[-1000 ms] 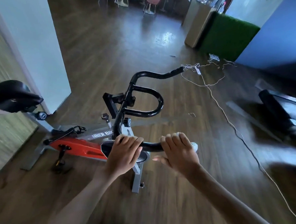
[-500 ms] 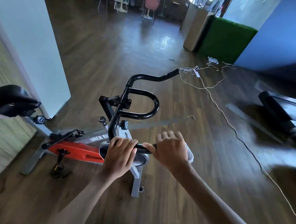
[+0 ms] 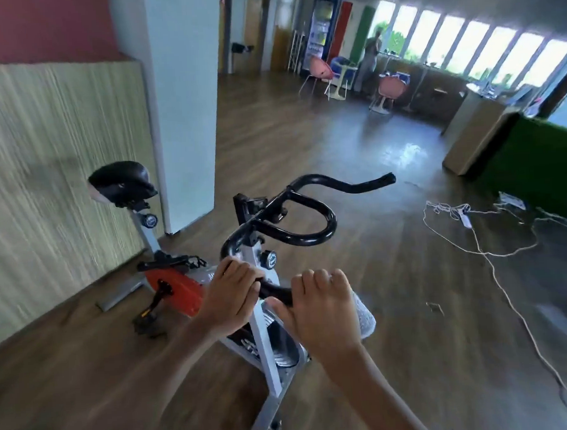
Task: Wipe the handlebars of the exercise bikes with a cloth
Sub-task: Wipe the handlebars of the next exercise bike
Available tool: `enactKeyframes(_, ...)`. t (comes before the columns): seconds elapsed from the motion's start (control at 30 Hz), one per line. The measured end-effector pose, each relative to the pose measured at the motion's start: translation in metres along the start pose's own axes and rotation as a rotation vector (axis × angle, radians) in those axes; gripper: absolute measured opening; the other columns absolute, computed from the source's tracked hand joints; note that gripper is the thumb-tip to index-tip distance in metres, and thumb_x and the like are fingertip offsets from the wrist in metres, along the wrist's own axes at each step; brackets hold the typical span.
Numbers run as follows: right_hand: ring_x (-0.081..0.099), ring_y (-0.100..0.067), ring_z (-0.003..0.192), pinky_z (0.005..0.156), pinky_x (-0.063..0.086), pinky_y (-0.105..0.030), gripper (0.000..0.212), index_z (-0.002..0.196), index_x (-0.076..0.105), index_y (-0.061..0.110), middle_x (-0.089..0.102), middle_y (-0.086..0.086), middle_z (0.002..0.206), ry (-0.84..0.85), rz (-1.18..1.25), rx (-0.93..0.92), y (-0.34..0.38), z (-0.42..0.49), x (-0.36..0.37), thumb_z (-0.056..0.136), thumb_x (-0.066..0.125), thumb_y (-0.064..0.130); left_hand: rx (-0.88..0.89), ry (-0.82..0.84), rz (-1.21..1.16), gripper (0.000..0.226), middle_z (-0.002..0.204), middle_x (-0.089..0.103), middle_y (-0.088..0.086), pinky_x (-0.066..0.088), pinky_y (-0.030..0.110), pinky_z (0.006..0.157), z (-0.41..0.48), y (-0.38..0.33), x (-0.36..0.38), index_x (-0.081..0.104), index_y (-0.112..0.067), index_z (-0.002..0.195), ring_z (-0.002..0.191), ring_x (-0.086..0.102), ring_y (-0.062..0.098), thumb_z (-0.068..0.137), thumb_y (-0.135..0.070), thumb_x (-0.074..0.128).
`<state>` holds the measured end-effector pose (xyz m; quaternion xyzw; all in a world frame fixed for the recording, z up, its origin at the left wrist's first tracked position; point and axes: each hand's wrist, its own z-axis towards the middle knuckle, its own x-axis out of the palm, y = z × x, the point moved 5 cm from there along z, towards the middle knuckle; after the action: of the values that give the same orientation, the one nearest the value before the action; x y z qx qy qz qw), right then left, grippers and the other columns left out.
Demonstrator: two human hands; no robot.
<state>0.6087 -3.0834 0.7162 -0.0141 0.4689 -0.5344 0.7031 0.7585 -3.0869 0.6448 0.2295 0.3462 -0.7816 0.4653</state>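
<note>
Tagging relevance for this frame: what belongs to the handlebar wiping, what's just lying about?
In the job: handlebars, cloth in the right hand, left hand gripping the bar, exercise bike.
Lying about: floor cable, power strip, pink chairs, green block.

There is one bike [image 3: 177, 286], with one saddle [image 3: 122, 180], one handlebar [image 3: 351, 188], one pedal [image 3: 148, 317] and two knobs: the rear knob [image 3: 150, 220] and the front knob [image 3: 268, 260]. Two hands show, the left hand [image 3: 229, 296] and the right hand [image 3: 323, 314], with one cloth [image 3: 363, 316]. Far off stand one person [image 3: 367, 59], one fridge [image 3: 320, 25] and two pink chairs, the near chair [image 3: 392, 89] and the far chair [image 3: 320, 69], perhaps more in the blur. One power strip [image 3: 465, 218] lies on the floor.
</note>
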Motion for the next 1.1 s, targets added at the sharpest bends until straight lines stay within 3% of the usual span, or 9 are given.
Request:
enactKeyframes(0.17,0.063,-0.022,0.094,0.095,0.043,-0.040,0.039,0.087,0.074,0.016,0.071,-0.002,0.087,-0.570,0.073,-0.092,0.000,-0.025,0.014,0.093,0.050,0.046,0.089,-0.143,-0.016,0.015,0.088,0.053,-0.008,0.031,0.029,0.097,-0.004,0.004,0.007,0.048,-0.025,0.097,0.088,0.046,0.012,0.096,-0.022,0.034)
enactKeyframes(0.27,0.057,-0.022,0.112,0.105,0.032,-0.041,0.039,0.103,0.069,0.022,0.074,-0.002,0.103,-0.849,0.120,-0.024,0.000,-0.030,0.033,0.096,0.036,0.042,0.154,-0.244,0.010,0.023,0.091,0.058,-0.010,0.028,0.024,0.095,-0.007,0.008,0.013,0.057,-0.021,0.097,0.088,0.049,0.010,0.096,-0.022,0.034)
enactKeyframes(0.4,0.027,-0.021,0.144,0.117,0.018,-0.046,0.055,0.129,0.052,0.022,0.041,0.003,0.149,-1.176,0.329,0.167,0.007,-0.029,0.054,0.100,0.014,0.050,0.284,-0.377,0.058,0.033,0.098,0.063,-0.008,0.028,0.020,0.094,-0.012,0.017,0.024,0.064,-0.015,0.103,0.093,0.050,0.010,0.100,-0.024,0.033)
enactKeyframes(0.5,0.016,-0.027,0.147,0.116,0.015,-0.051,0.066,0.136,0.042,0.013,0.024,-0.002,0.157,-1.398,0.641,0.228,0.011,-0.027,0.057,0.098,0.012,0.058,0.399,-0.436,0.072,0.039,0.107,0.061,-0.012,0.027,0.017,0.096,-0.013,0.029,0.028,0.061,-0.018,0.113,0.101,0.050,0.006,0.105,-0.035,0.027)
enactKeyframes(0.63,0.012,-0.053,0.142,0.116,0.014,-0.046,0.089,0.135,0.037,-0.014,0.021,-0.040,0.148,-1.506,0.872,0.370,0.020,-0.029,0.050,0.098,0.009,0.061,0.470,-0.471,0.079,0.054,0.109,0.056,-0.016,0.025,0.010,0.094,-0.009,0.040,0.033,0.060,-0.020,0.120,0.100,0.046,-0.003,0.105,-0.049,0.017)
enactKeyframes(0.67,0.010,-0.056,0.141,0.115,0.013,-0.042,0.090,0.135,0.037,-0.015,0.020,-0.041,0.148,-1.510,0.901,0.385,0.024,-0.029,0.051,0.097,0.009,0.061,0.481,-0.473,0.084,0.055,0.109,0.055,-0.018,0.024,0.010,0.094,-0.009,0.043,0.034,0.059,-0.021,0.122,0.102,0.044,-0.007,0.105,-0.051,0.016)
enactKeyframes(0.8,-0.006,-0.027,0.150,0.121,-0.001,-0.035,0.064,0.150,0.022,0.009,0.003,-0.013,0.161,-1.442,1.018,0.384,0.031,-0.027,0.066,0.102,0.016,0.051,0.521,-0.441,0.114,0.053,0.114,0.054,-0.017,0.024,0.007,0.095,-0.009,0.045,0.030,0.056,-0.023,0.127,0.109,0.041,-0.012,0.105,-0.052,0.018)
enactKeyframes(1.03,0.000,-0.016,0.150,0.121,0.008,-0.028,0.048,0.145,0.023,0.021,0.002,-0.007,0.162,-1.494,1.274,0.303,0.024,-0.028,0.071,0.098,0.035,0.019,0.531,-0.487,0.105,0.043,0.115,0.053,-0.020,0.027,0.010,0.095,-0.015,0.039,0.030,0.051,-0.028,0.126,0.111,0.039,-0.013,0.106,-0.048,0.019)
enactKeyframes(1.1,0.000,-0.018,0.151,0.122,0.008,-0.038,0.047,0.143,0.028,0.018,0.002,-0.006,0.163,-1.465,1.246,0.273,0.025,-0.032,0.076,0.096,0.038,0.020,0.526,-0.502,0.101,0.043,0.117,0.053,-0.021,0.028,0.012,0.095,-0.014,0.040,0.031,0.051,-0.029,0.127,0.112,0.039,-0.013,0.106,-0.048,0.019)
